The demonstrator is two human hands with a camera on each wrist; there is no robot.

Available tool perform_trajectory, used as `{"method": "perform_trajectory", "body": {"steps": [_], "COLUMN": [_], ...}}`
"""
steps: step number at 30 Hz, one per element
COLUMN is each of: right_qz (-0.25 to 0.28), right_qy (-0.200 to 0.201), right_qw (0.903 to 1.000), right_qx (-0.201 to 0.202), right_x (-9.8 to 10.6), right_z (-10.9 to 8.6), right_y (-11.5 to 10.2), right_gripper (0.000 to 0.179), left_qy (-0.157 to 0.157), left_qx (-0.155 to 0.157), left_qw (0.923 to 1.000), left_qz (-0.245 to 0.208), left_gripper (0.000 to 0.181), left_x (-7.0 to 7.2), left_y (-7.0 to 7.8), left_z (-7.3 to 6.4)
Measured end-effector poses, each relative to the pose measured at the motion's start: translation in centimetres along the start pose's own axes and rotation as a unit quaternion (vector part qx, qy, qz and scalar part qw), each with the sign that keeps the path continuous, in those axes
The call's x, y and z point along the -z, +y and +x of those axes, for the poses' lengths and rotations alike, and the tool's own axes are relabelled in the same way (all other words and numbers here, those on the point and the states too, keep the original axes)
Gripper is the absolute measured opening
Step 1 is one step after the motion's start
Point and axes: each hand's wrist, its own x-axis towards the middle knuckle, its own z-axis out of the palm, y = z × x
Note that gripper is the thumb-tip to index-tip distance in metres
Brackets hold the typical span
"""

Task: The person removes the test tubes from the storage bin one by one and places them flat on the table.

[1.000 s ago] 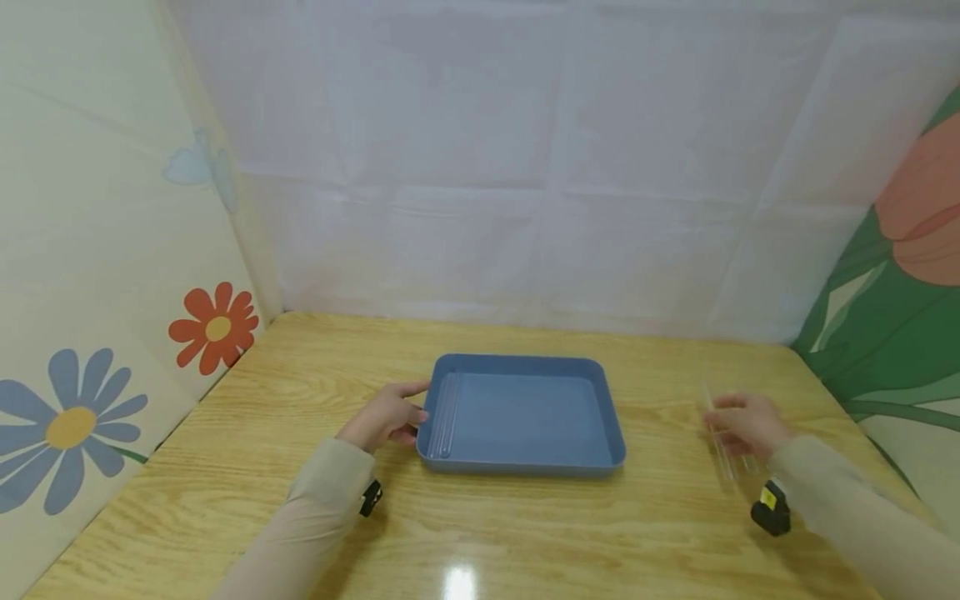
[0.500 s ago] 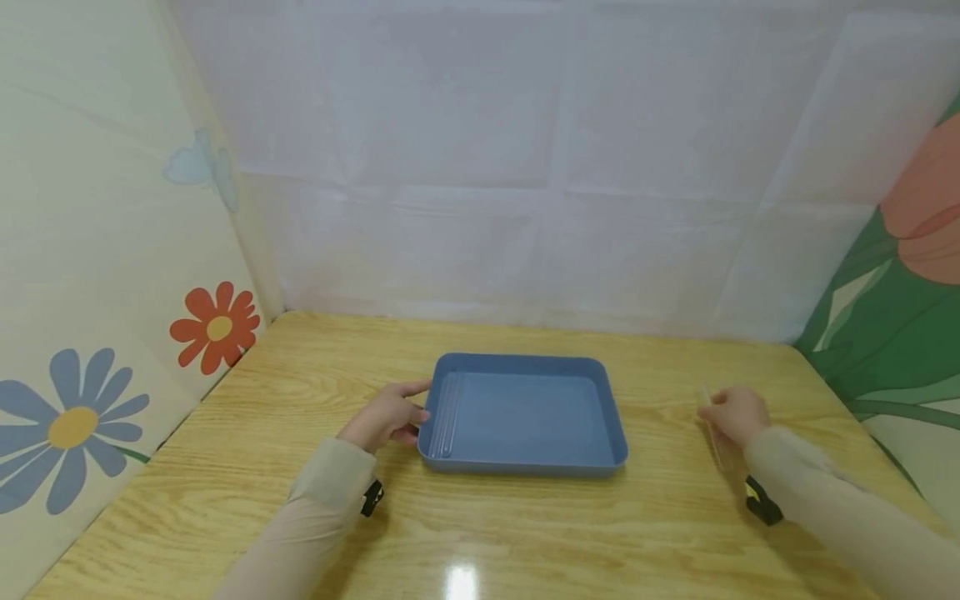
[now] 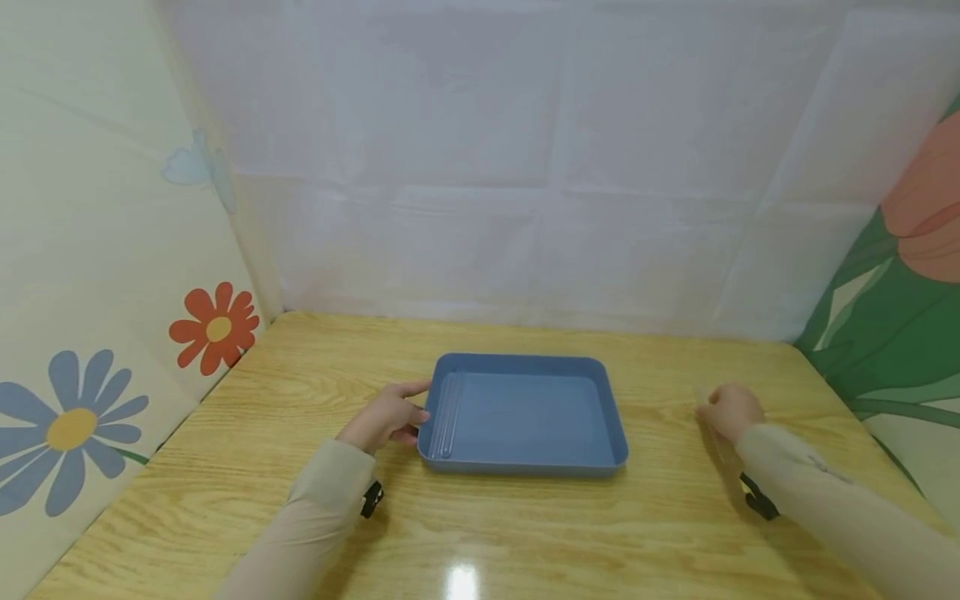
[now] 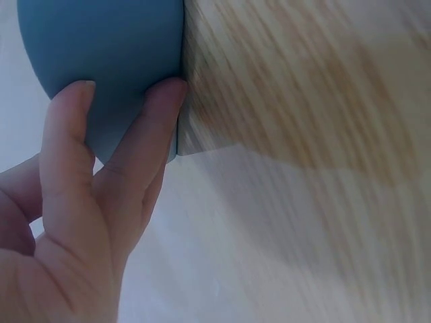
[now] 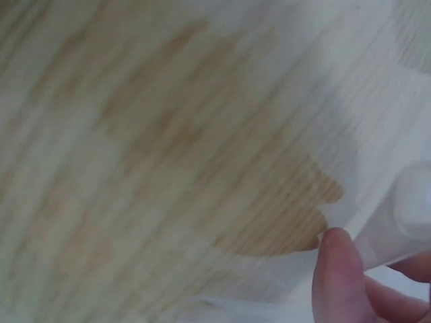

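Observation:
Near the middle of the table stands a blue rectangular tray (image 3: 536,421). Clear test tubes (image 3: 447,421) with rounded ends lie side by side along its left wall. My left hand (image 3: 386,414) touches the tray's left side; in the left wrist view its fingertips (image 4: 165,94) rest against the outer wall. On the right, my right hand (image 3: 733,410) holds a clear test tube (image 5: 394,219) close over the table, pinched between thumb and fingers. Part of that tube is hidden by the hand. Another clear, blurred shape (image 5: 229,311) shows at the bottom of the right wrist view.
The wooden table (image 3: 525,533) has a white cloth (image 3: 495,208) hanging behind it. Flower-printed sheets stand at the left (image 3: 97,292) and right (image 3: 892,350). A small black wrist device (image 3: 759,497) sits under the right sleeve.
My right hand has moved slightly left and away from me, its fingers now drawn together on the tube. The left hand and the tray have stayed in place.

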Motion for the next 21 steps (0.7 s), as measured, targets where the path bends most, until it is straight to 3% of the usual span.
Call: {"method": "perform_trajectory", "body": {"steps": [8, 14, 21], "right_qz": [-0.034, -0.056, -0.047], "right_qy": [0.016, 0.021, -0.010], "right_qw": [0.9991, 0.9981, 0.9988], "right_qx": [0.021, 0.015, 0.001], "right_x": [-0.6, -1.1, -0.9], "right_z": [0.2, 0.4, 0.2], "right_y": [0.0, 0.1, -0.3], "right_gripper": [0.027, 0.025, 0.022], "left_qy": [0.001, 0.001, 0.001], "left_qx": [0.008, 0.012, 0.009], "left_qw": [1.0000, 0.9999, 1.0000], "left_qz": [-0.001, 0.001, 0.003], "left_gripper": [0.061, 0.061, 0.060], "left_x": [0.0, 0.0, 0.1], "left_y": [0.0, 0.0, 0.0], "left_z": [0.1, 0.1, -0.1]}}
